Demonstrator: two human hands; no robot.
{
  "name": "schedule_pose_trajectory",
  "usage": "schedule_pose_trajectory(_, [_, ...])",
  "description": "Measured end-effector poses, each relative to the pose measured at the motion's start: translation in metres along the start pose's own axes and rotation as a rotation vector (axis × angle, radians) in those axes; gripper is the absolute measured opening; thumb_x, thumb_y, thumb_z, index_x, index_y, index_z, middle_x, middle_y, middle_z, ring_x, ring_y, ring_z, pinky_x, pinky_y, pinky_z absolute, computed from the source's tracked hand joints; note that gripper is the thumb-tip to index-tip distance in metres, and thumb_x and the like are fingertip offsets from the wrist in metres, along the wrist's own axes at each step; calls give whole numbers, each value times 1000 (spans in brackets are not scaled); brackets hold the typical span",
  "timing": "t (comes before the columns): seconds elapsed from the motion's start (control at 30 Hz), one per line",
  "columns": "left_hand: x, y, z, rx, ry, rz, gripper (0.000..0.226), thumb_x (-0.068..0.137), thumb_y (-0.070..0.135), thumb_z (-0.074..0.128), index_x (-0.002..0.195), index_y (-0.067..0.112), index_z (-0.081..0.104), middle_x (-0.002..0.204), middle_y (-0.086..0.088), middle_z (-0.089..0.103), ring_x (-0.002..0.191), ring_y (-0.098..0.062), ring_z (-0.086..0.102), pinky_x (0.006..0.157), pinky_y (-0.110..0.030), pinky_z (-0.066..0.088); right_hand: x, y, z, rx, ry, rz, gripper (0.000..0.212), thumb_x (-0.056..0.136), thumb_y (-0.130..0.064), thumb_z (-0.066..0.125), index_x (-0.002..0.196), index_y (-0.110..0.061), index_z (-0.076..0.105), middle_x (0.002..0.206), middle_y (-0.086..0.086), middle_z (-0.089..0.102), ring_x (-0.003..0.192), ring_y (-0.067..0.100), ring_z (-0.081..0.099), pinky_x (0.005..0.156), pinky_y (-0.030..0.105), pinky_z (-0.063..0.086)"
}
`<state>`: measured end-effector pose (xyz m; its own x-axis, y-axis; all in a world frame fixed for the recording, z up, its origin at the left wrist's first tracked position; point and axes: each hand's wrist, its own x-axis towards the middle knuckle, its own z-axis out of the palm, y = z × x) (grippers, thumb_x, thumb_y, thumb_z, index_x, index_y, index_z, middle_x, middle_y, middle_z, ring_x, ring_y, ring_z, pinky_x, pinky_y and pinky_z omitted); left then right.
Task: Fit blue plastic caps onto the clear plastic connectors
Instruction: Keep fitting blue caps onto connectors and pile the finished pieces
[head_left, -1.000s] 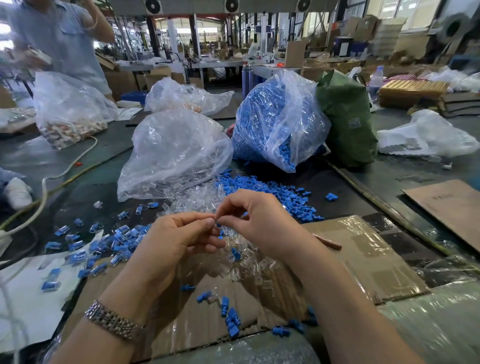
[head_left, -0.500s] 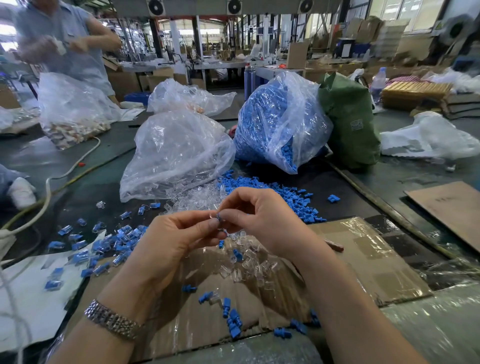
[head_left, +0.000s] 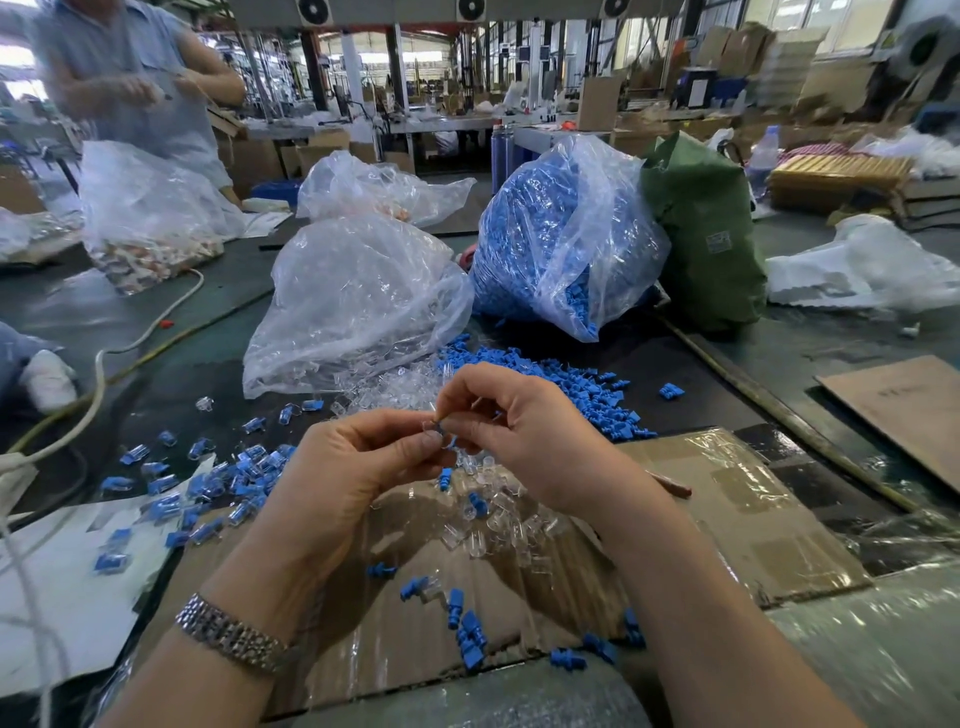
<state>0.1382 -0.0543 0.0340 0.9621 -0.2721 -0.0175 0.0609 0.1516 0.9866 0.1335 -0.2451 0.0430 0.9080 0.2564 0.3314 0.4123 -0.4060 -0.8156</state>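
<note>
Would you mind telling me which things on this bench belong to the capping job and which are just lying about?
Part of the job:
- left hand and right hand, pinching a clear connector with a blue cap
- loose blue caps
- loose clear connectors
- capped pieces
- bag of blue caps

Lying about:
- green bag
- white cable
- cardboard sheet

There is a single view, from a wide-angle camera worn on the person's head, looking forward and down across the worktable (head_left: 810, 364). It sits close above both hands, the left hand (head_left: 358, 467) and right hand (head_left: 524, 431) filling the near centre, while the far factory hall bends at the edges.
</note>
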Motion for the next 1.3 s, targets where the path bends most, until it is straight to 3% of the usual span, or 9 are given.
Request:
schedule_pose_trajectory(0.2, [1, -1, 1, -11, -5, -10, 28, 70, 11, 79, 98, 7, 80, 99, -23, 76, 84, -27, 76, 70, -25, 61, 1, 1, 0, 28, -11, -5, 14, 93, -12, 71, 89, -25, 67, 80, -4, 65, 75, 10, 60, 76, 36, 56])
schedule_pose_trajectory(0.33, [0, 0, 2, -17, 1, 11, 25, 72, 11, 77, 97, 9, 80, 98, -22, 76, 89, -29, 77, 72, -24, 60, 1, 1, -13, -57, 115, 119, 18, 92, -40, 71, 104, -28, 63, 90, -14, 64, 81, -1, 60, 71, 16, 48])
schedule_pose_trajectory(0.5, [2, 0, 2, -11, 20, 35, 25, 71, 13, 77, 95, 6, 80, 97, -26, 75, 89, -33, 75, 76, -27, 61, -12, 14, -28, -741, -26, 730, 59, 88, -60, 66, 121, -13, 51, 133, 12, 44, 127, 33, 42, 104, 47, 41])
schedule_pose_trajectory(0.6, [2, -1, 2, -16, 15, 39, 27, 70, 14, 78, 96, 5, 79, 97, -26, 75, 87, -31, 75, 75, -26, 61, -15, 14, -29, -797, -71, 755, 42, 91, -45, 67, 80, -12, 43, 118, 16, 51, 114, 35, 44, 92, 41, 44])
schedule_pose_trajectory(0.73, [4, -2, 1, -37, 17, 39, 24, 72, 11, 76, 95, 6, 80, 99, -24, 75, 88, -31, 75, 74, -26, 61, -15, 10, -28, -843, -70, 698, 41, 89, -35, 66, 69, -17, 35, 79, 4, 42, 90, 28, 46, 69, 32, 35])
schedule_pose_trajectory(0.9, [5, -2, -1, -115, 45, 35, 22, 71, 9, 76, 92, 5, 79, 102, -25, 75, 88, -31, 75, 73, -27, 62, -17, 10, -41, -646, 6, 644, 32, 90, -28, 61, 68, -7, 51, 64, 6, 50, 56, 22, 43, 51, 31, 31])
schedule_pose_trajectory(1.07, [6, -2, -1, -176, 71, 23, 27, 73, 6, 72, 100, 2, 76, 103, -21, 76, 89, -26, 76, 71, -26, 61, -19, -1, -49, -258, -88, 508, 25, 97, -20, 64, 88, 4, 62, 73, 12, 58, 64, 27, 64, 75, 51, 60])
schedule_pose_trajectory(1.17, [7, -1, 1, -213, 81, 36, 20, 72, 10, 74, 91, 11, 81, 103, -15, 77, 94, -23, 76, 76, -26, 62, -20, -13, -41, -103, -228, 469, 28, 99, -23, 62, 101, 5, 66, 80, 10, 66, 77, 28, 70, 87, 56, 57])
schedule_pose_trajectory(1.3, [9, -1, -1, -194, 64, 72, 31, 59, 21, 84, 90, 17, 83, 105, -11, 78, 96, -19, 75, 79, -27, 61, -19, -22, -29, -114, -319, 451, 35, 101, -28, 59, 95, 6, 60, 84, 11, 64, 79, 27, 62, 93, 62, 52])
